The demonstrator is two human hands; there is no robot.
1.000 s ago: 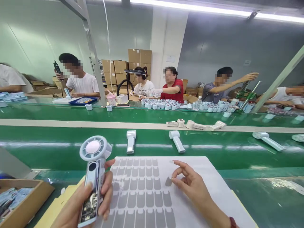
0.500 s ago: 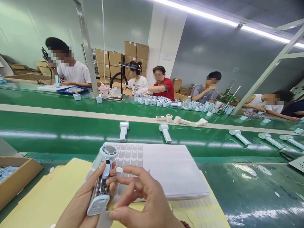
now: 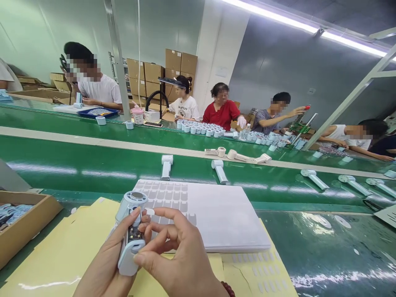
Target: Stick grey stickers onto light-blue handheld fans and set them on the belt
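My left hand (image 3: 108, 251) is wrapped around a light blue handheld fan (image 3: 127, 262), its round head pointing away and its base toward me. A dark panel with small bright parts shows along the handle. My right hand (image 3: 182, 247) is closed in at the fan's right side, the thumb touching the base edge and bent fingers close to the handle. At its index fingertip is a small white oval sticker (image 3: 150, 211). Behind the hands lies a white sheet stack (image 3: 225, 218), with a grey label sheet (image 3: 173, 194) on its left part.
Yellow backing sheets (image 3: 62, 247) lie under the stack. A cardboard box (image 3: 37, 222) of blue parts stands at left. On the green conveyor (image 3: 93, 161) lie more fans (image 3: 219, 171). Several co-workers (image 3: 221, 109) sit across the line, beside rows of blue rings (image 3: 198, 128).
The fan has tilted in my left hand, and its base now shows a smooth pale face. My right thumb has moved up against the base edge. Across the line, co-workers have shifted their arms.
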